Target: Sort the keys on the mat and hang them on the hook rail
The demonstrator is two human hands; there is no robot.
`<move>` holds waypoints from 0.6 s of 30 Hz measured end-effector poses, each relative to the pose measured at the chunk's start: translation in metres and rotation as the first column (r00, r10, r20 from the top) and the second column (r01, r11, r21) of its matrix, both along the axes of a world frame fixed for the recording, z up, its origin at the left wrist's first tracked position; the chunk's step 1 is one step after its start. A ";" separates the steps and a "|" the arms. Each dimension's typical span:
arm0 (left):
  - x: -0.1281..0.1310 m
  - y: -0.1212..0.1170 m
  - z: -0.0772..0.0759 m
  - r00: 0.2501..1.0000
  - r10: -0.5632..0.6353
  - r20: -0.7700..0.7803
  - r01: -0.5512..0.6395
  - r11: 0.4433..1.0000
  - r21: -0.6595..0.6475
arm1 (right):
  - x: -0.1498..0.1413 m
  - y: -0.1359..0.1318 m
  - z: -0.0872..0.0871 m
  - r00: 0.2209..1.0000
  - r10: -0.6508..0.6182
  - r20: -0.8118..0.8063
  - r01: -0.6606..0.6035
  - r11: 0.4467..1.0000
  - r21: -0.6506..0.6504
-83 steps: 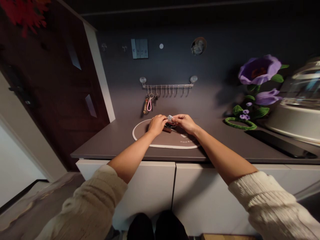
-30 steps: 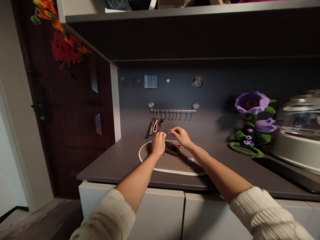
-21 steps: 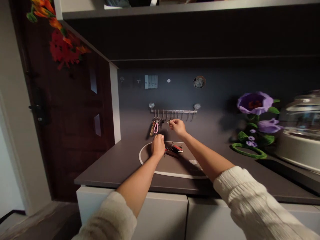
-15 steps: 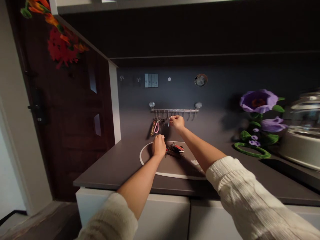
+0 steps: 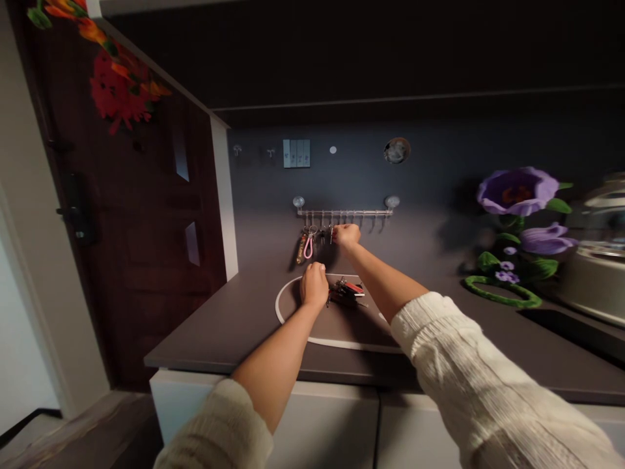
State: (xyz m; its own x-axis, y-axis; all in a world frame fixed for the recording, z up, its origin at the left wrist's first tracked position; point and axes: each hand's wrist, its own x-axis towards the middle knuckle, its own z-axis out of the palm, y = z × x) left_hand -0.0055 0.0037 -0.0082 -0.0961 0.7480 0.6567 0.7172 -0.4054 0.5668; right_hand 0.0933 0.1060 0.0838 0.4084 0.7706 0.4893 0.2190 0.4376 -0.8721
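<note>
My right hand [image 5: 347, 236] is closed in a pinch at a key [image 5: 331, 234], just under the hooks of a clear hook rail [image 5: 364, 213] on the wall. On the hooks to its left hang a pink loop keyring [image 5: 308, 248], a brown-gold strap [image 5: 300, 250] and a small dark key [image 5: 322, 235]. Lower down, my left hand [image 5: 315, 284] is curled closed over a brown mat with a pale rim [image 5: 349, 344]; its fingertips face away, hiding whatever they hold. Just right of it on the mat lies a bunch of keys [image 5: 347, 291] with a red piece.
Purple felt flowers [image 5: 518, 190] with a green base ring [image 5: 502, 293] stand at the right, beside a pale appliance with a clear top [image 5: 603, 273]. A dark shelf [image 5: 371, 52] overhangs the counter [image 5: 215, 326]. At the left is a dark red door [image 5: 141, 280].
The view has shifted slightly. My right hand stays by the hooks, where the key now hangs close to the rail. My left hand stays low over the mat.
</note>
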 end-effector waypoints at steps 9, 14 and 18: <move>0.000 0.003 -0.002 0.999 -0.032 0.014 0.031 0.999 0.021 | 0.003 -0.013 -0.003 0.999 0.020 -0.032 -0.024 0.991 -0.129; -0.001 0.003 -0.001 0.999 -0.049 -0.007 0.049 0.999 0.019 | 0.009 -0.024 -0.005 0.995 0.068 -0.068 -0.077 0.987 -0.139; -0.001 0.003 -0.002 0.997 -0.075 -0.030 0.076 0.997 0.035 | 0.021 -0.032 -0.013 0.992 0.099 0.073 -0.092 0.991 -0.096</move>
State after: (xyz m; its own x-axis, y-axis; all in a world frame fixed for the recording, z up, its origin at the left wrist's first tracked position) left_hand -0.0067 0.0067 -0.0100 -0.0214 0.7285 0.6847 0.6994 -0.4785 0.5309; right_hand 0.1142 0.0740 0.0707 0.2946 0.8475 0.4415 0.2488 0.3781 -0.8917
